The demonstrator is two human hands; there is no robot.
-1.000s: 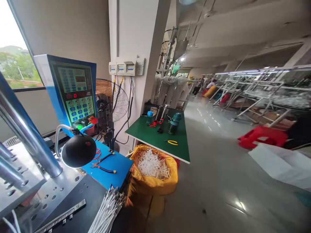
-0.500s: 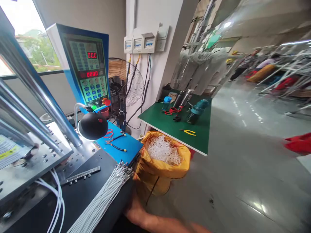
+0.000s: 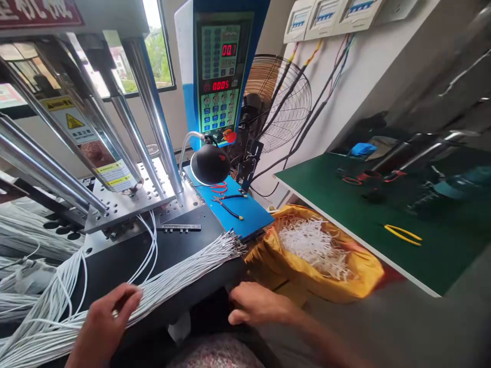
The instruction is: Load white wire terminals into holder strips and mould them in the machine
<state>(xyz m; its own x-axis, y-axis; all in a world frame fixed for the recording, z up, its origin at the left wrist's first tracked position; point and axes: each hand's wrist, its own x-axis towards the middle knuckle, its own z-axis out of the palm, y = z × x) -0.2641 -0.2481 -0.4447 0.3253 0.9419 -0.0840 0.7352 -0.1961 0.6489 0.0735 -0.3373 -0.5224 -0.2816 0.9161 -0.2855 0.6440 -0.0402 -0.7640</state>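
A long bundle of white cables (image 3: 187,273) lies across the black worktop, with small metal ends gathered at its right. Over the bundle's lower left part is my left hand (image 3: 105,319), thumb and forefinger curled so that their tips come together. Whether a cable is between those tips I cannot tell. My right hand (image 3: 257,304) is just below the worktop's front edge, right of the bundle, fingers curled in and their tips hidden. Behind the bundle, a narrow metal strip (image 3: 180,227) with small pegs rests beside the press (image 3: 126,204). A few cables run out from under the press plate.
A control panel (image 3: 218,87) with red digits stands behind a black lamp (image 3: 210,164). Cutting pliers (image 3: 228,208) lie on a blue mat (image 3: 218,222). To the right are a yellow sack (image 3: 368,281) of white scraps and a green table (image 3: 345,204) with yellow-handled pliers (image 3: 402,234). A fan (image 3: 284,102) stands behind.
My view has swung left, bringing more of the press and my left hand into sight. My right hand stays near the worktop edge and shows more fully. The panel digits have changed.
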